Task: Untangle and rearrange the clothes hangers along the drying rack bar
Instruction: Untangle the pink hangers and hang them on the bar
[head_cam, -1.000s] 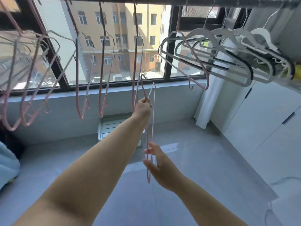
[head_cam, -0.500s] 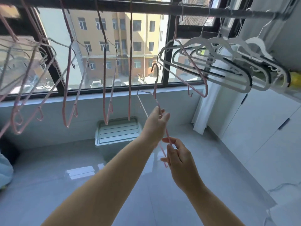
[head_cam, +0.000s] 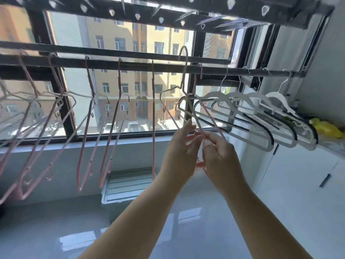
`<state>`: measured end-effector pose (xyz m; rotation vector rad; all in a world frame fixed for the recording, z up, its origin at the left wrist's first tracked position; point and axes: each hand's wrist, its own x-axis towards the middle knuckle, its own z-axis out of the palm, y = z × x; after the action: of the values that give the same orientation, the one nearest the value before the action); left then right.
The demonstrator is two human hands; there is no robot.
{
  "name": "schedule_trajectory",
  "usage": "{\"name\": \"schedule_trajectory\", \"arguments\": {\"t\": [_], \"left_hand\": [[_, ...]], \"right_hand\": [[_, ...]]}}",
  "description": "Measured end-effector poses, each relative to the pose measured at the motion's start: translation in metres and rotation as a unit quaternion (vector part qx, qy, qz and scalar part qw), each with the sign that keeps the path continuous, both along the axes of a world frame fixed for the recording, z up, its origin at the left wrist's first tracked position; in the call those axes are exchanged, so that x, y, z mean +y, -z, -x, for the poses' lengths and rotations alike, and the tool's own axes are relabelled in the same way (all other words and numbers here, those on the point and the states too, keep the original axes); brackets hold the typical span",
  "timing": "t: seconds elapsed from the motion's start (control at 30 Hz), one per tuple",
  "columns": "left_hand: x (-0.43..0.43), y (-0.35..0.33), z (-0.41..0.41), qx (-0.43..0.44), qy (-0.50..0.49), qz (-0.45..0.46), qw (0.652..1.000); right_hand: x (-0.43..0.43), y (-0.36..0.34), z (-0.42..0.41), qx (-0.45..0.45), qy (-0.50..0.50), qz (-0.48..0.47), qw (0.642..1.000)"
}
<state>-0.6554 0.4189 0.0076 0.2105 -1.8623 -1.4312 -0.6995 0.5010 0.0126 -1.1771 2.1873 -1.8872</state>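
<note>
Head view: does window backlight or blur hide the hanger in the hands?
Head view: backlit window darkens the bar; hanger is readable, pinched by left hand and right hand; left-side hangers look soft; glare on the floor.

Tilted pink hanger [head_cam: 183,81] — hook above the dark bar [head_cam: 134,66].

The pink hanger [head_cam: 200,164] is partly hidden behind the right hand [head_cam: 220,161].

Bar [head_cam: 168,67] looks free between edge-on pink hanger [head_cam: 153,118] and crowded white hangers [head_cam: 276,97].
</note>
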Motion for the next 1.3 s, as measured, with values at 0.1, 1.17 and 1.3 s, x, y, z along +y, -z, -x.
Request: {"name": "schedule_trajectory", "arguments": {"t": [0.1,1.17,1.3], "left_hand": [[-0.005,-0.002,0.004,0.002,0.006,-0.035,0.999],[0.038,0.111,-0.004,-0.148,0.023,-0.066,0.987],[0.043,0.119,0.0,-0.181,0.079,-0.029,0.98]], "right_hand": [[-0.019,-0.009,0.01,-0.027,0.012,0.008,1.0],[-0.002,-0.005,0.016,0.157,0.137,-0.161,0.965],[0.015,-0.016,0.032,0.249,0.269,-0.103,0.925]]}}
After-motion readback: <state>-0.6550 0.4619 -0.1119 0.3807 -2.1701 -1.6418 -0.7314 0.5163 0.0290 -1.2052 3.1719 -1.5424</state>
